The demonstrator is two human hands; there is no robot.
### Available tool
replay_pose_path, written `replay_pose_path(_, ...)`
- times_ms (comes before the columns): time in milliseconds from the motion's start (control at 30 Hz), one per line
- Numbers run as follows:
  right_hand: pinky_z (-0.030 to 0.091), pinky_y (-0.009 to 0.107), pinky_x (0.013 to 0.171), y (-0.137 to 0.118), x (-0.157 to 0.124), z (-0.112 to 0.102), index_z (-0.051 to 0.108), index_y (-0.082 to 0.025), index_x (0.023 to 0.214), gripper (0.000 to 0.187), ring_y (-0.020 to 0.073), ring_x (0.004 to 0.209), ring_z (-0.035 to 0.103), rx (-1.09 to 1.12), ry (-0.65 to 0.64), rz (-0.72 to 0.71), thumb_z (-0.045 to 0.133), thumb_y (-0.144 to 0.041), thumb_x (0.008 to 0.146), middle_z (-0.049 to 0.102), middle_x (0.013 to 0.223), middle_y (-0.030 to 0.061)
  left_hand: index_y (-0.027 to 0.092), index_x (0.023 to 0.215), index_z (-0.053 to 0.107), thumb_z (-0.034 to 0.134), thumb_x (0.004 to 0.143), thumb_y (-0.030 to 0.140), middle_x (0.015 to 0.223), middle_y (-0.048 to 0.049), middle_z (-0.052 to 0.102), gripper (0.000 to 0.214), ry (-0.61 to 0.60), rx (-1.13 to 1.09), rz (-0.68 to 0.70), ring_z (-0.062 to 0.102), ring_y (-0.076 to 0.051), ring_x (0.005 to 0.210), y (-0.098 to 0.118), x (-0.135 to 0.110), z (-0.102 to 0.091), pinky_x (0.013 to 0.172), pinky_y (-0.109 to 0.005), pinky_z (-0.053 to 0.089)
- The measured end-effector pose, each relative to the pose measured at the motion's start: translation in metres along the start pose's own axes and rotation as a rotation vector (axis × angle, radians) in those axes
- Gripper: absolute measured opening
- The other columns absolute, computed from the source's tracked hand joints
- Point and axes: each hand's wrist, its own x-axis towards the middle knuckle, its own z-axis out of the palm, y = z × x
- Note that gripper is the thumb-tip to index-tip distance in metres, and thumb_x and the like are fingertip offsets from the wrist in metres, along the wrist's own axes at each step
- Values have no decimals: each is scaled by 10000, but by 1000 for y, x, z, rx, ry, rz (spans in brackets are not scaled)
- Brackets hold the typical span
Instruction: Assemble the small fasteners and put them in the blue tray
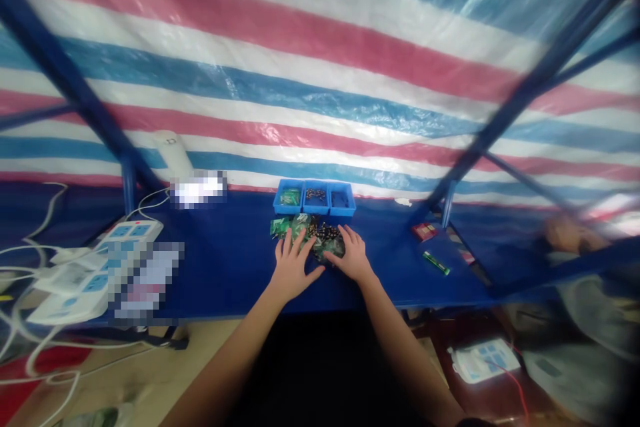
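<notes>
A mixed pile of small parts point(327, 252) lies on the blue table, green flat pieces at the left and black pieces with brass-coloured bits at the right. Over its left side my left hand point(293, 268) is spread, fingertips at the green pieces. My right hand point(354, 257) rests at the right edge with fingers stretched out and thumb toward the pile. Neither hand grips anything visible. Just behind stand three joined blue bins point(303, 212): green pieces in the left one, brass-and-dark pieces in the middle, small dark pieces in the right.
White power strips point(143, 230) with cables crowd the table's left end. A white cylinder point(174, 155) stands behind them. To the right lie a red box point(424, 232) and a green strip point(436, 263). Blue metal posts point(480, 140) frame both sides; another person's hand point(567, 235) is far right.
</notes>
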Motion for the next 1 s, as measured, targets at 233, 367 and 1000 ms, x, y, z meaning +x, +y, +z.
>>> replay_pose_path(233, 258, 512, 1140, 1, -11, -3, 240, -184, 1536, 1079, 357, 1437, 277, -84, -174, -24, 615, -756, 701, 297, 1562, 164, 333, 1537, 224, 578, 777, 689, 1640, -75, 9, 911, -108, 127, -93, -92, -482, 1453, 5, -16, 4, 1096, -726, 30)
replay_pose_path(367, 225, 485, 1166, 2, -6, 0, 244, -160, 1533, 1056, 336, 1453, 261, -87, -183, -27, 570, -767, 733, 300, 1560, 172, 325, 1547, 161, 511, 795, 726, 1640, -81, -7, 921, -126, 152, -158, -107, -496, 1444, 0, -6, 15, 1075, -750, 22)
replay_pose_path(1000, 113, 458, 1193, 10, 13, 5, 273, -244, 1532, 711, 272, 1490, 171, -165, -296, -30, 310, -642, 944, 254, 1597, 80, 355, 1541, 168, 364, 844, 751, 1639, -63, 71, 825, -278, 80, -132, 14, -480, 1458, -27, 28, 30, 1096, -705, 22)
